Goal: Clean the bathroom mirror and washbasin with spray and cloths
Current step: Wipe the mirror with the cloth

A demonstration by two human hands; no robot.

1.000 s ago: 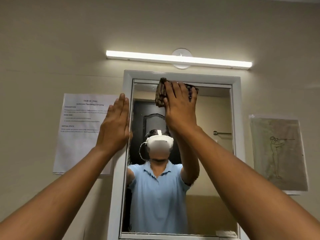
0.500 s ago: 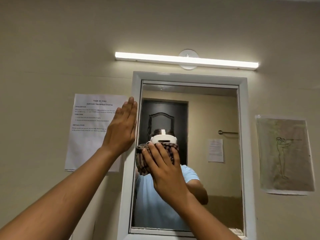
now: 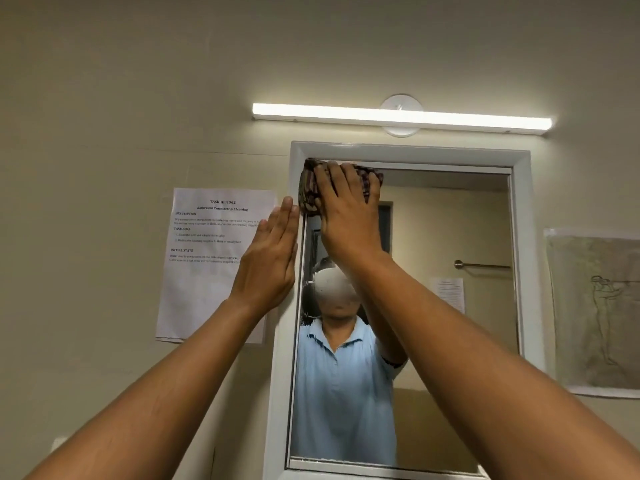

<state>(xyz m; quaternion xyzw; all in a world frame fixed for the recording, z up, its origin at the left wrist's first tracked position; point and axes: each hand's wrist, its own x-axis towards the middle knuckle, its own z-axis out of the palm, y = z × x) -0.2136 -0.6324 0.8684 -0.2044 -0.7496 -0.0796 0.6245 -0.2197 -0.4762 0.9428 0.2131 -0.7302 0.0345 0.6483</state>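
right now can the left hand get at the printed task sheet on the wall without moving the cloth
Probably yes. The left hand lies flat against the mirror frame, already overlapping the right edge of the task sheet, with nothing between them. The right hand alone presses the cloth on the glass.

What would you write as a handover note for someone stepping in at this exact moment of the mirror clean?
Right hand: fingers straight, pressing the checked cloth flat against the glass in the top left corner of the mirror.
Left hand: open, flat against the mirror's white frame on its left side, partly over the taped task sheet.
Done: cannot tell how much of the glass is wiped.
Left: the rest of the mirror as needed, then the washbasin. Neither the basin nor the spray is in view.
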